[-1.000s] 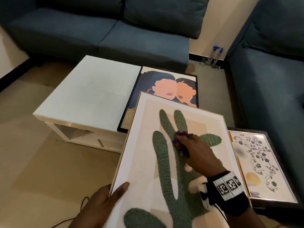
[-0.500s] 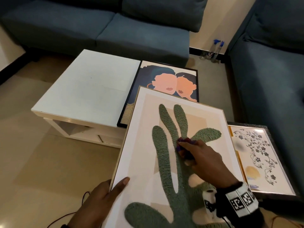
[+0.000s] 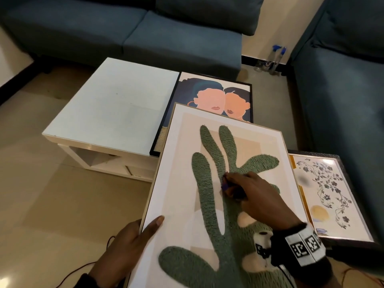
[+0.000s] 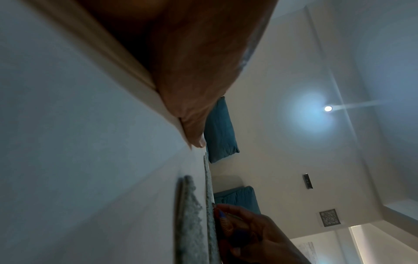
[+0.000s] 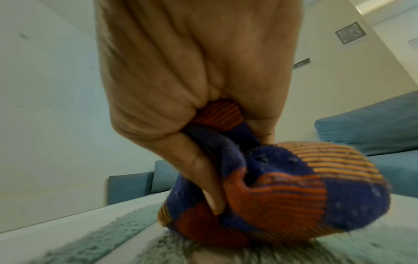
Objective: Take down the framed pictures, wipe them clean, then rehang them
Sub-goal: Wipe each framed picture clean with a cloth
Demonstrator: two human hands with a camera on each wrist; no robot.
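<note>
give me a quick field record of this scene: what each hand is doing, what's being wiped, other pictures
left hand: grips the left edge of the cactus picture
right hand: presses a blue and orange cloth on its glass
two-faces picture: flat on the white table
floral picture: lies to the right
stage: wiping

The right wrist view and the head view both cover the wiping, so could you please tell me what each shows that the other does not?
Only the right wrist view shows the cloth up close: bunched, ribbed, blue with orange stripes, and a small patterned picture on the wall. Only the head view shows the left hand holding the frame's edge, the white table, the portrait picture and the floral picture. Both show the right hand pressing the cloth on the cactus picture, and the blue sofas.
</note>
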